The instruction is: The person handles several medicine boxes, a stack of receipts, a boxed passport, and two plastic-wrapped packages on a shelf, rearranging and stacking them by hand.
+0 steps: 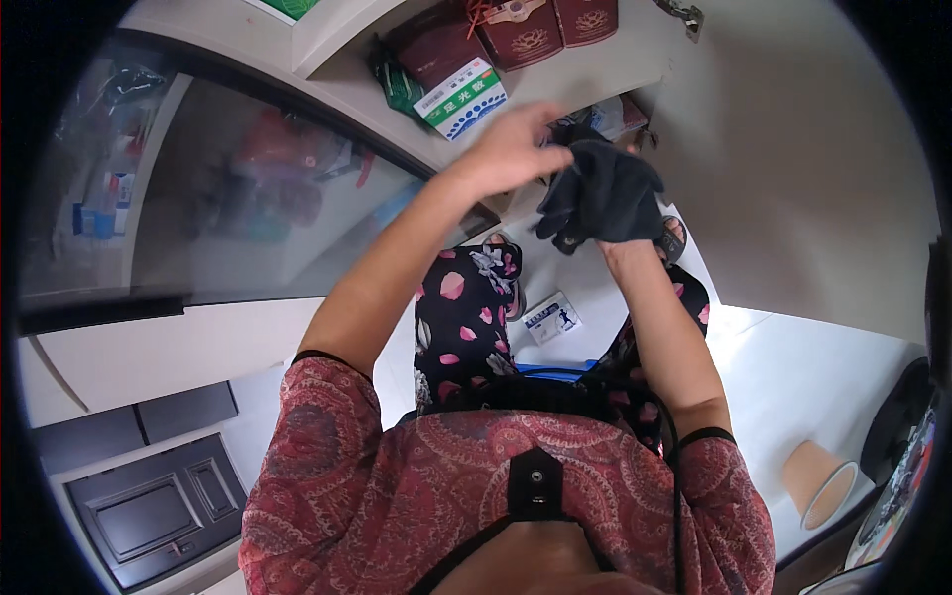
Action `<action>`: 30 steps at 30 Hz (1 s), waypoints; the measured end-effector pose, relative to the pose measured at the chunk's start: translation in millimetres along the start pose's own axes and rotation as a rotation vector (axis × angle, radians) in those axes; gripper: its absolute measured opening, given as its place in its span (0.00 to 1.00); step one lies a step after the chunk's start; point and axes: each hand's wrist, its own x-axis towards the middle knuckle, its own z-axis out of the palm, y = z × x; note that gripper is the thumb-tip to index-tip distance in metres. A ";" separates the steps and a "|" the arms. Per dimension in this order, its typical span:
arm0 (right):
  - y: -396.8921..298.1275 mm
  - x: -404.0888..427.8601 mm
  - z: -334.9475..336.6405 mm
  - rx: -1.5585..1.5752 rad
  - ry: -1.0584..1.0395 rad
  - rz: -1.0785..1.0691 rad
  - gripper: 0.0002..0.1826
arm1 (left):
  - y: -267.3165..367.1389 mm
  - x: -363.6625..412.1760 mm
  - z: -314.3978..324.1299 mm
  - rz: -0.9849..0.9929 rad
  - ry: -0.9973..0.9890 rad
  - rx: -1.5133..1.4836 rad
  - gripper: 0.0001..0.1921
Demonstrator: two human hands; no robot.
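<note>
A bunched black cloth item (602, 190) covers most of my right hand (628, 249), whose wrist shows below it. A small round fastener seems to sit at the cloth's lower edge. The fingers under it are largely hidden. My left hand (517, 145), slightly blurred, is at the cloth's left edge with thumb and fingers apart, the thumb tip close to the fabric. Just left of that hand, a white and green box (461, 100) bearing writing lies tilted on the cabinet shelf (587, 71).
Dark red boxes (520, 33) with gold flower emblems stand behind the green box. An open cabinet door (803, 186) rises on the right, a glass-fronted compartment (245, 186) on the left. On the floor are a small white box (552, 318) between my feet and a beige bin (818, 483).
</note>
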 end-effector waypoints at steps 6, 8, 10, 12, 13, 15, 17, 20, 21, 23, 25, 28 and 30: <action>24.8 23.7 -5.3 -0.095 -0.108 0.170 0.16 | -55.3 32.6 -65.5 -0.048 0.468 1.032 0.30; 25.3 28.1 -7.6 -0.082 -0.164 0.209 0.15 | -62.8 35.0 -69.9 -0.204 0.411 1.004 0.32; 20.4 27.1 -9.1 -0.204 -0.104 0.123 0.14 | -72.8 36.7 -73.2 -0.280 0.382 0.988 0.35; 13.1 33.6 -14.1 -0.027 -0.144 0.205 0.13 | -83.9 38.9 -78.5 -0.294 0.372 0.961 0.30; 13.9 34.2 -14.6 -0.001 -0.139 0.209 0.13 | -83.8 40.2 -79.2 -0.299 0.364 0.945 0.28; 20.6 34.7 -10.9 -0.011 -0.108 0.181 0.13 | -82.5 44.2 -84.3 -0.296 0.293 0.953 0.21; 27.3 37.8 -4.9 -0.117 -0.097 0.149 0.12 | -68.7 47.6 -88.4 -0.277 0.191 1.015 0.18; 31.1 39.0 2.2 -0.285 -0.114 0.143 0.12 | -51.6 42.5 -88.0 -0.225 0.049 1.181 0.15; 31.7 36.6 6.0 -0.306 -0.090 0.132 0.12 | -51.9 39.8 -88.7 -0.137 0.031 1.208 0.15; 33.9 34.5 10.5 -0.273 -0.086 0.134 0.12 | -51.2 32.4 -88.3 0.042 -0.010 1.254 0.14; 38.1 35.1 12.6 -0.165 -0.125 0.159 0.12 | -50.3 27.1 -84.7 0.055 -0.001 1.290 0.13; 44.5 28.0 17.3 -0.232 0.078 0.042 0.11 | -48.4 17.8 -84.5 0.075 -0.011 1.355 0.13; 49.7 26.6 17.5 -0.183 0.056 0.078 0.12 | -43.6 11.9 -85.1 0.064 0.010 1.395 0.13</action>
